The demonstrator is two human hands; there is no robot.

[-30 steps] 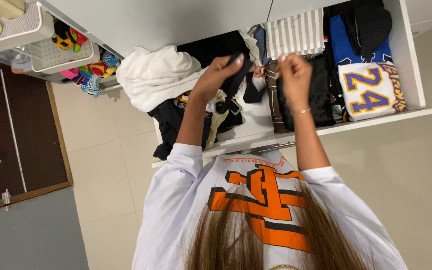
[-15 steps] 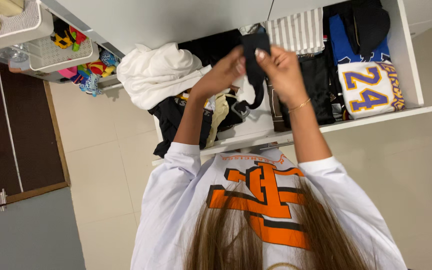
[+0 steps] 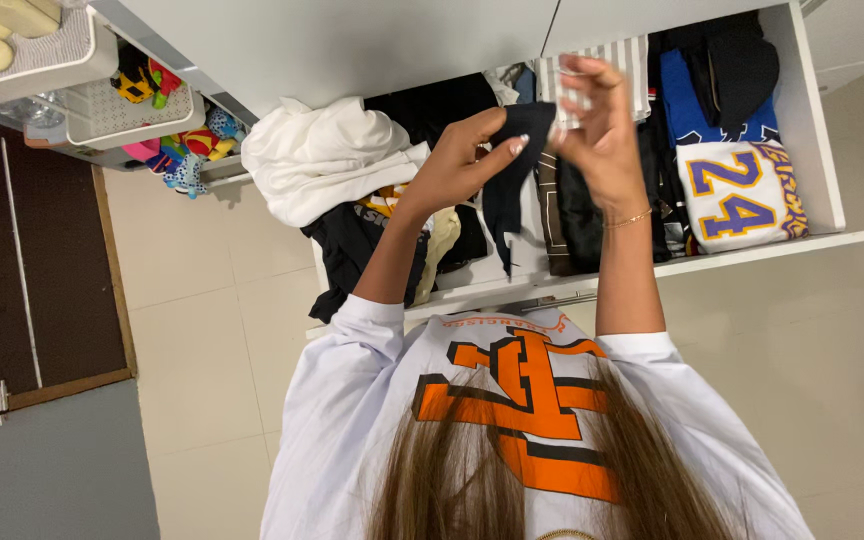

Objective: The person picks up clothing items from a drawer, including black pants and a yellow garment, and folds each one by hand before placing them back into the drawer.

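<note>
Hands, left and right, both grip one dark garment above one drawer.

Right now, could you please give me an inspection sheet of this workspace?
Surface: open white drawer, packed with folded clothes.
Job's things: dark garment held up above the drawer by both hands.
Clutter: white garment heaped at the drawer's edge; black clothing hanging over the front; numbered jersey lying in the drawer.
Grippers: left hand and right hand both pinch the dark garment.
Cables: nothing seen.
Surroundings: pale tiled floor; white baskets with colourful items.
</note>
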